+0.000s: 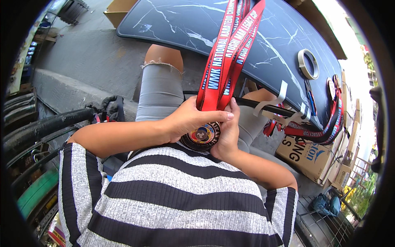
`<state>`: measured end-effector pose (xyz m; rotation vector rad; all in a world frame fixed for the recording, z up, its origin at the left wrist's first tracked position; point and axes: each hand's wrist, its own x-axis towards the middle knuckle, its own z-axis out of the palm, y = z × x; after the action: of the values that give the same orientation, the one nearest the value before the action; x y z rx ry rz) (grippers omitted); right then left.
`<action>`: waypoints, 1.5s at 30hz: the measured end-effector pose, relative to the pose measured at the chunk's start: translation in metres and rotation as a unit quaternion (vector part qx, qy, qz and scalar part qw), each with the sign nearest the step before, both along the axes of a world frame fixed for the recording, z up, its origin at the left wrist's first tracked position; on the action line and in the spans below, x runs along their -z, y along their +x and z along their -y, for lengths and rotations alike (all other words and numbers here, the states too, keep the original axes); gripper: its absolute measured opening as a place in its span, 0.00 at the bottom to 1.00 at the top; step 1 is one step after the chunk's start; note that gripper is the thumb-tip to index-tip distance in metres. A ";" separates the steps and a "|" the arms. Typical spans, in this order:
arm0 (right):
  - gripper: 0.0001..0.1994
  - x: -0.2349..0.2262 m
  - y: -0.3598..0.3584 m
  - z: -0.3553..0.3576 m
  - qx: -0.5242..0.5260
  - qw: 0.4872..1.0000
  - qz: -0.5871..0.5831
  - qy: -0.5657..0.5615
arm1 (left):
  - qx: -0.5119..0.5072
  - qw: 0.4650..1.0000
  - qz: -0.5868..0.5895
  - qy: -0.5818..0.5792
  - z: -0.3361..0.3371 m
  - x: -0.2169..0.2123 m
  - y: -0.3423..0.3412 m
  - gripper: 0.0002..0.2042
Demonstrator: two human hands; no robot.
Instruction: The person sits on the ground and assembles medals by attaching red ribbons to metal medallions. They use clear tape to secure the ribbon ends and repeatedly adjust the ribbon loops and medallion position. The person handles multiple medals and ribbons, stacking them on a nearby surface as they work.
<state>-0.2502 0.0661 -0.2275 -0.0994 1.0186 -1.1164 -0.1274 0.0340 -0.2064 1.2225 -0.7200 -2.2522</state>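
Close to my body, both hands are closed around the medals and the lower ends of their ribbons. A round medal (202,136) with a dark rim and a coloured centre shows below my fingers; whether others lie behind it is hidden. Several red ribbons (227,53) with white lettering run up from my hands across the dark marbled table (173,24). My left hand (189,119) lays its thumb over the ribbons just above the medal. On the other side, my right hand (228,133) wraps the medal's edge and the ribbon ends.
A roll of tape (308,64) stands on the table's right part. Beside it, more medals (331,88) with red ribbons hang over the edge. Pale tape strips (275,100) stick to the near edge. A cardboard box (302,154) sits below right; a dark metal rack (45,123) is at left.
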 end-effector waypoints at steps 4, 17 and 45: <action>0.31 -0.001 -0.002 -0.006 -0.022 0.999 0.018 -0.028 | -0.012 1.000 0.010 -0.013 -0.001 0.002 -0.001 0.25; 0.36 0.053 -0.057 0.030 -0.304 0.931 -0.044 -0.198 | 0.061 0.996 -0.056 0.045 0.002 0.011 0.011 0.22; 0.28 -0.029 -0.057 -0.017 -0.325 0.728 -0.506 -0.329 | 0.084 0.993 -0.087 -0.010 0.001 0.016 0.014 0.56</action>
<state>-0.3075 0.0833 -0.1981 -1.6804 1.2960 -0.6487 -0.1137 0.0327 -0.2220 0.9710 -0.8023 -2.4461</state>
